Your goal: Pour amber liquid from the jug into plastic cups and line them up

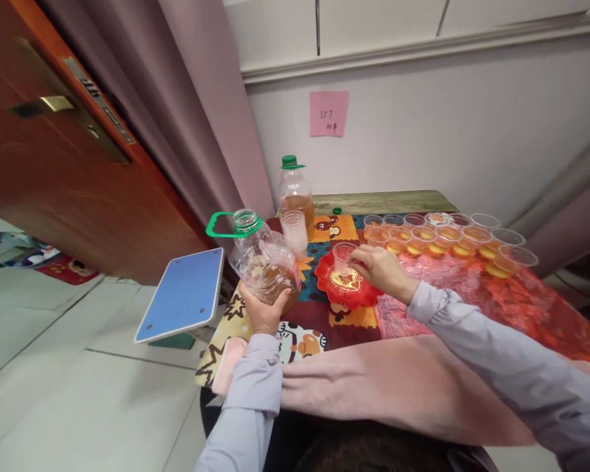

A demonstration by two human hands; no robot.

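Observation:
My left hand (265,307) is wrapped round the lower part of a clear plastic jug (260,259) with a green handle and no cap on its mouth. Brown liquid stands inside, and the jug leans slightly. A clear plastic cup (344,257) is pinched by my right hand (381,267) over a red scalloped dish (330,298). Whether the cup touches the dish I cannot tell. Behind the jug rises a stack of clear cups (295,231). Several cups (435,235) of amber liquid stand in rows to the right.
A second jug (295,196) with a green cap stands at the back, near a loose green cap (337,210). Pink cloth (373,380) lies along the front edge. A blue-topped stool (184,285) is at the left, before a wooden door (78,151). A pink note (329,113) is on the wall.

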